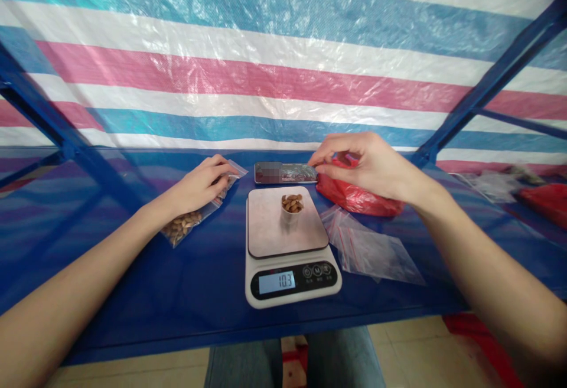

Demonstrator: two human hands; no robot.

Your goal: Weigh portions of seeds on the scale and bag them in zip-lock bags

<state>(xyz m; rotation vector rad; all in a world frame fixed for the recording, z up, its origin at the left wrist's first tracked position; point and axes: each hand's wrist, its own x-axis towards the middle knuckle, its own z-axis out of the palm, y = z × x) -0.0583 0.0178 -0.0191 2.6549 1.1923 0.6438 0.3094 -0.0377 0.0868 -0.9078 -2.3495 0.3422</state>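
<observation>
My left hand [206, 184] is closed over the upper part of a clear zip bag [185, 226] of brown, shelled-looking nuts or seeds. At the phone [287, 173], the thumb and bent fingers of my right hand [361, 163] close around its right end, just in front of a red plastic bag [349, 190]. Between my hands stands a white kitchen scale [292, 281] whose display reads 10.3. A small metal cup [290, 217] heaped with the same brown pieces [292, 202] sits upright on its plate.
Several flat zip bags [376, 252] lie right of the scale. Farther right are more clear plastic [491, 184] and another red bag [547, 202]. Blue metal struts [496, 81] flank the blue tabletop [177, 293], with a striped plastic sheet [266, 69] behind.
</observation>
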